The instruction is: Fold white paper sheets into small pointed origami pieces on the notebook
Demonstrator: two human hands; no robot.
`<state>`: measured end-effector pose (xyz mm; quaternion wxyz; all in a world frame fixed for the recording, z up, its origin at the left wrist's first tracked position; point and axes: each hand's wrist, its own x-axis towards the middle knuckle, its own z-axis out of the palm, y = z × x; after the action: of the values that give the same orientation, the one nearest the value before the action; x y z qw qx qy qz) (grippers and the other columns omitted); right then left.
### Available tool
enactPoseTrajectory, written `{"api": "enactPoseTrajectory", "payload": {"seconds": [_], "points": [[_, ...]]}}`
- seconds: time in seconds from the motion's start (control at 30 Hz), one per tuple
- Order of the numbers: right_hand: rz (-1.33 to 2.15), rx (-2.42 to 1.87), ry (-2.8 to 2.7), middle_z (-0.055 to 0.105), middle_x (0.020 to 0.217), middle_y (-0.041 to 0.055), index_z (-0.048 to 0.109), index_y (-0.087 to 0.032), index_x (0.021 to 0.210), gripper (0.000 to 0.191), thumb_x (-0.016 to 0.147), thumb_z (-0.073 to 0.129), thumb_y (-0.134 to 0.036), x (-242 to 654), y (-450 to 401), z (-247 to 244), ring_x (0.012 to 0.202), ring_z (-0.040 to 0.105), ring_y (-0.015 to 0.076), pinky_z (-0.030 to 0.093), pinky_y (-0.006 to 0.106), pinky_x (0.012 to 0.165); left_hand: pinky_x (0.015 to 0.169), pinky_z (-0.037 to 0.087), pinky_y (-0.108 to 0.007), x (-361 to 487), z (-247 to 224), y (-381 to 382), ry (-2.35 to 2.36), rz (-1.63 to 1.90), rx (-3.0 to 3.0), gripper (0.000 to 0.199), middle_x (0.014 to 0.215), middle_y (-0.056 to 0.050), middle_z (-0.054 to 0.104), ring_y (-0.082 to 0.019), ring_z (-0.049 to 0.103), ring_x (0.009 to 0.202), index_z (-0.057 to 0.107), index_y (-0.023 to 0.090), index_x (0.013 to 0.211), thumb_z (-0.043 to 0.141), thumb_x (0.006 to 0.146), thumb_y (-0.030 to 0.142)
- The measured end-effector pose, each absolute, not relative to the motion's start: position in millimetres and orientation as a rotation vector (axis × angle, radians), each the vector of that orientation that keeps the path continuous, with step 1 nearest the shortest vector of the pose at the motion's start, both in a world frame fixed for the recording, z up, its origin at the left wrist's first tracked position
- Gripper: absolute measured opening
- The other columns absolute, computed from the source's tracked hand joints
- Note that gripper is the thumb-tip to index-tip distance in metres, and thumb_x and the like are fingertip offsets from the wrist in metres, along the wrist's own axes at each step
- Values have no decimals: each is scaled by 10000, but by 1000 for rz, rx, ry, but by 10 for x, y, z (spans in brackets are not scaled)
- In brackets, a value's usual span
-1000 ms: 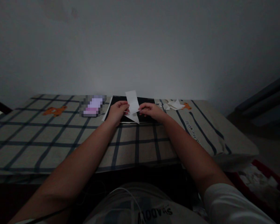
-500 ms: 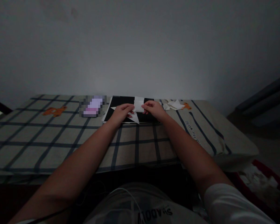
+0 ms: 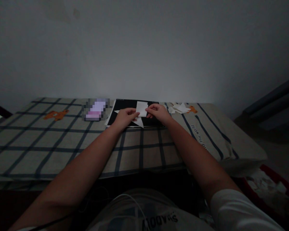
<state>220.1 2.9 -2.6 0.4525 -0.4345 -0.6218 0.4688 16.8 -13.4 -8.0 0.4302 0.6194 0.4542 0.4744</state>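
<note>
A small white piece of paper (image 3: 142, 108) is pinched between my two hands, its upper edge pointing toward the wall. My left hand (image 3: 125, 117) grips its lower left corner with thumb and fingers. On the right side, my right hand (image 3: 158, 112) is closed on its edge. Beneath them lies a black sheet or pad (image 3: 125, 104) on top of some white sheets. Another pointed white paper piece (image 3: 139, 122) rests on the black surface under my left hand, partly hidden by it.
A phone (image 3: 96, 109), blurred out, lies left of the black pad. Several white paper scraps (image 3: 180, 108) are heaped to the right. A checked cloth (image 3: 69, 138) covers the table, which meets the wall (image 3: 144, 51). A red bin (image 3: 269, 171) with scraps stands low at right.
The white paper has shifted slightly left and now shows as a flat, upright rectangle with a clearer outline. Both hands stay in nearly the same place.
</note>
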Motion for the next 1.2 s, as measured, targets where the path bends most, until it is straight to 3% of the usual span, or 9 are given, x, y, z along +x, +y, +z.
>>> {"api": "enactPoseTrajectory", "payload": {"seconds": [0.13,0.67,1.2], "points": [[1156,-1046,-1535,660,649,-17,616,-185,850,223,786,740,-359,2211,57,-48,577,625,107,498,234,563,596,487,-251,168,-87,-135,1120,1140,1558,249,828,-62,742,-130,608,620,767,164,899,754,727,343],[1082,-1005,-1599,658,649,1,652,-178,764,303,792,705,-475,2224,53,-49,587,600,108,475,246,582,598,479,-255,184,-50,-176,1117,1131,1521,215,747,-47,717,-128,600,587,744,161,821,751,731,356],[1058,-1031,-1730,656,631,12,648,-190,696,240,844,652,-379,2214,-37,36,583,570,116,488,271,618,634,478,-270,173,-24,-168,1179,1234,1522,211,754,-36,685,-140,581,648,723,167,807,736,722,359]]}}
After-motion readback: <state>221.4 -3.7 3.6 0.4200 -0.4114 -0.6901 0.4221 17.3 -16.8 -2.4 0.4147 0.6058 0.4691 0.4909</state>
